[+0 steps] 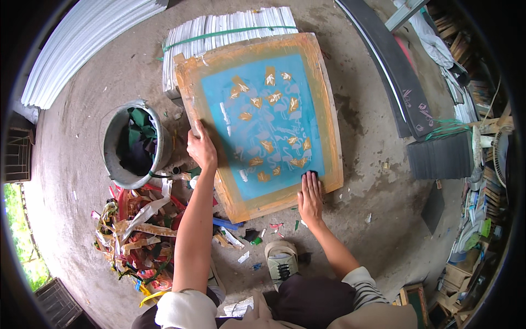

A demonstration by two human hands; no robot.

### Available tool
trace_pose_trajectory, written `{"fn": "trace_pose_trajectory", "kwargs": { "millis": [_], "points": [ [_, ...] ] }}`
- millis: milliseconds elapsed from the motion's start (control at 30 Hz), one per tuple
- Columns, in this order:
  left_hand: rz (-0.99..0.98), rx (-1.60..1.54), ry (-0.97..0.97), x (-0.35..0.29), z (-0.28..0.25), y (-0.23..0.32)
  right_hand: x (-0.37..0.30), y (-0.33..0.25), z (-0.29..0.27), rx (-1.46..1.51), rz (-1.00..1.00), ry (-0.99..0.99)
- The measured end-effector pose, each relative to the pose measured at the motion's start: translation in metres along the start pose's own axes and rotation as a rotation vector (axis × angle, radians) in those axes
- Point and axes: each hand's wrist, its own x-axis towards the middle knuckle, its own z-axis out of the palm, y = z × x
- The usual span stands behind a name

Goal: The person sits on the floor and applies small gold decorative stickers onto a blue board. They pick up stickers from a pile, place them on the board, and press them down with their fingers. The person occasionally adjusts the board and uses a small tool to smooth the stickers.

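Note:
A screen printing frame with tan taped borders and blue mesh lies tilted before me. Pale bird shapes and several brown tape patches mark the mesh. My left hand grips the frame's left edge, fingers over the border. Near the lower right corner of the mesh, my right hand presses down with straight fingers held together. A small dark piece, apparently cloth, shows at its fingertips; most of it is hidden under them.
A strapped stack of white sheets lies under the frame's far end. To the left stand a grey bucket of dark scraps and a heap of coloured strips. Black sheets are stacked at right; a shoe shows below.

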Motion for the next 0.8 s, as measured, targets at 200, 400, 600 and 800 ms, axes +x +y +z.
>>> {"fn": "trace_pose_trajectory", "kwargs": {
  "millis": [200, 400, 600, 800],
  "points": [
    [0.067, -0.113, 0.016, -0.007, -0.022, 0.007, 0.135, 0.003, -0.032, -0.059, -0.065, 0.157],
    [0.156, -0.399, -0.015, -0.056, -0.054, 0.023, 0.294, -0.02, -0.121, -0.149, -0.135, 0.62],
    [0.291, -0.633, 0.011, -0.093, -0.107, 0.013, 0.27, -0.072, -0.216, -0.101, -0.26, 0.869],
    [0.408, -0.832, -0.128, -0.124, -0.16, 0.038, 0.187, -0.081, -0.286, -0.112, -0.225, 0.844]
  ]
}}
